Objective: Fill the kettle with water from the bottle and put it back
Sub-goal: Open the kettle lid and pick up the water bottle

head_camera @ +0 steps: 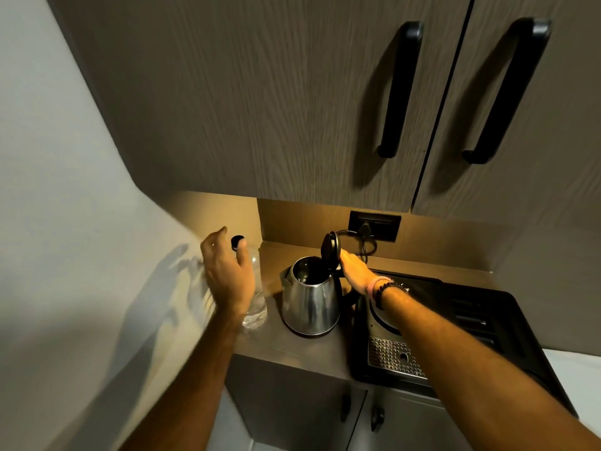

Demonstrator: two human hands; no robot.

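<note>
A steel kettle stands on the brown counter, its black lid flipped up and the inside showing. My right hand is closed around the top of the kettle's black handle, just behind the lid hinge. To the kettle's left a clear plastic bottle stands upright, partly hidden by my left hand. The fingertips of that hand pinch the bottle's black cap at the top of the neck. I cannot tell whether the cap is still screwed on.
A black machine with a perforated metal drip tray sits right of the kettle, under my right forearm. A wall socket with a plug and cord is behind the kettle. Upper cabinets hang low overhead; a wall closes the left side.
</note>
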